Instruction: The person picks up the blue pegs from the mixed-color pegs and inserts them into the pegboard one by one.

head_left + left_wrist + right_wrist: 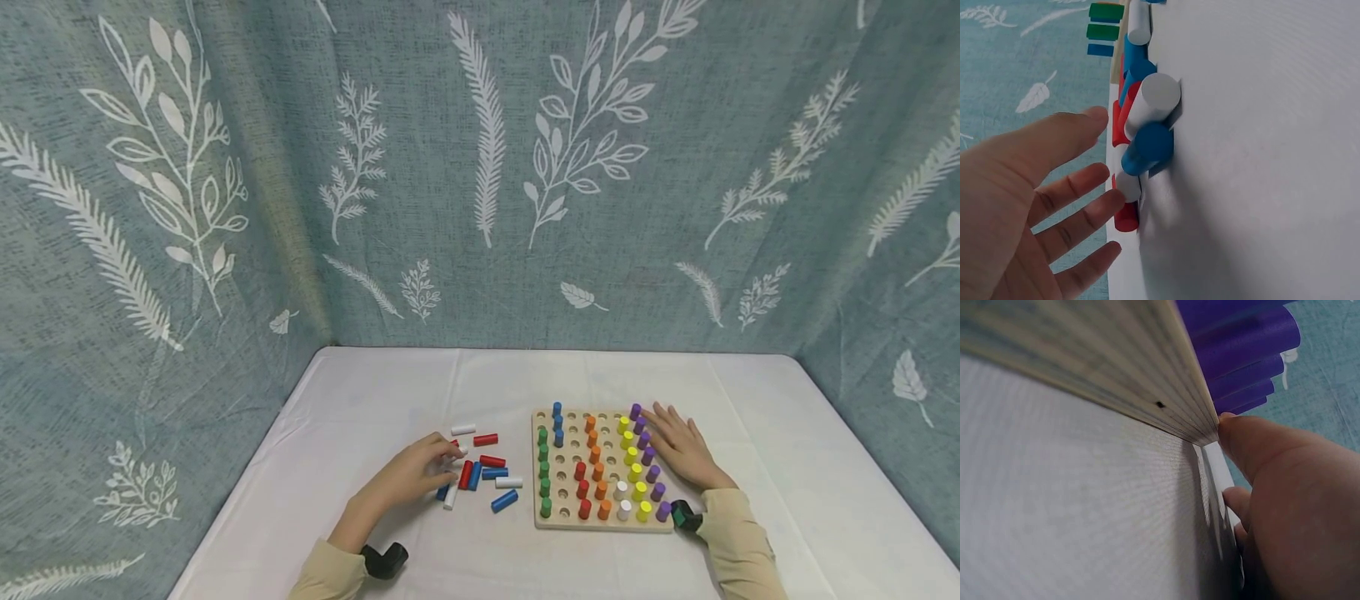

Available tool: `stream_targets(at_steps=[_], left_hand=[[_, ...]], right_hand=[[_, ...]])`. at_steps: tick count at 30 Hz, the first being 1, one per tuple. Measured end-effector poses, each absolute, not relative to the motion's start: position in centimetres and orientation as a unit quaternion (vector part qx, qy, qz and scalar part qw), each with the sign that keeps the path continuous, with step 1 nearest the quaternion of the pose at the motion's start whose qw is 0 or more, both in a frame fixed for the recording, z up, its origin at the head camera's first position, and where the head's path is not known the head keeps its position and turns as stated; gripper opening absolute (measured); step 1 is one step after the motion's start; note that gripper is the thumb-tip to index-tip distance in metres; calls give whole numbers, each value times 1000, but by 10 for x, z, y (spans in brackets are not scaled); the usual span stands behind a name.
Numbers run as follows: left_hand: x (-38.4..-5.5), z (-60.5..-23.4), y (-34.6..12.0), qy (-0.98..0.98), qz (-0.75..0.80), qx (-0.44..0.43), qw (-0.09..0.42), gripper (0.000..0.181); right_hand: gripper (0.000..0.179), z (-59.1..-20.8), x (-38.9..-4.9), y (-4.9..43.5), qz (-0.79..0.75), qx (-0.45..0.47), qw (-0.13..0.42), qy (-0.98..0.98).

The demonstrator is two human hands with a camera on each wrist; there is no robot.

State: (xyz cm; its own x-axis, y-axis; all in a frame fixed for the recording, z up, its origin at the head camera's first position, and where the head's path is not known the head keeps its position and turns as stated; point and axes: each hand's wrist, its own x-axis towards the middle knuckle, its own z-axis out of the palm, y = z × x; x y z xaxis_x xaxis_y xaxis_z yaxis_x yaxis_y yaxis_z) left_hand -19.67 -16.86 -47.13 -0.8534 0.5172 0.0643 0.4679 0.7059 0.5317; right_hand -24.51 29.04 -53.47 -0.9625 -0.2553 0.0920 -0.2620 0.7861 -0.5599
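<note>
My left hand [415, 471] hovers over the left side of a heap of loose pegs. Its thumb and fingers are spread apart, and nothing is held between them. Close to its fingertips, in the left wrist view, are a blue peg [1149, 149], a white peg [1157, 100] and a red peg [1126, 217]. My right hand [684, 450] lies flat with straight fingers along the right side of the wooden pegboard [600, 527], its thumb at the board's edge [1194, 406]. Purple pegs [648, 456] stand upright beside that thumb.
Standing on the board are columns of green pegs [544, 471], orange pegs [597, 472] and yellow pegs [635, 472], plus a few blue, red and white ones. Several red, blue and white pegs lie left of the board, including a blue peg [505, 501]. A leaf-patterned curtain [525, 292] borders the table.
</note>
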Motion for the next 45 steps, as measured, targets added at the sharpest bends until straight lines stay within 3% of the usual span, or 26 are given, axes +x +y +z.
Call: stream_targets(at_steps=[12, 20, 27, 45], left_hand=[[-195, -474, -174, 922, 279, 259, 70, 28], [-196, -476, -176, 919, 282, 265, 78, 26], [-194, -475, -179, 917, 288, 262, 89, 23], [-191, -470, -176, 918, 306, 231, 101, 19]], right_hand=[[52, -535, -244, 290, 304, 140, 12, -942], [51, -538, -241, 289, 321, 157, 48, -933], [52, -536, -244, 290, 309, 140, 14, -941], [53, -536, -246, 291, 301, 132, -8, -944]])
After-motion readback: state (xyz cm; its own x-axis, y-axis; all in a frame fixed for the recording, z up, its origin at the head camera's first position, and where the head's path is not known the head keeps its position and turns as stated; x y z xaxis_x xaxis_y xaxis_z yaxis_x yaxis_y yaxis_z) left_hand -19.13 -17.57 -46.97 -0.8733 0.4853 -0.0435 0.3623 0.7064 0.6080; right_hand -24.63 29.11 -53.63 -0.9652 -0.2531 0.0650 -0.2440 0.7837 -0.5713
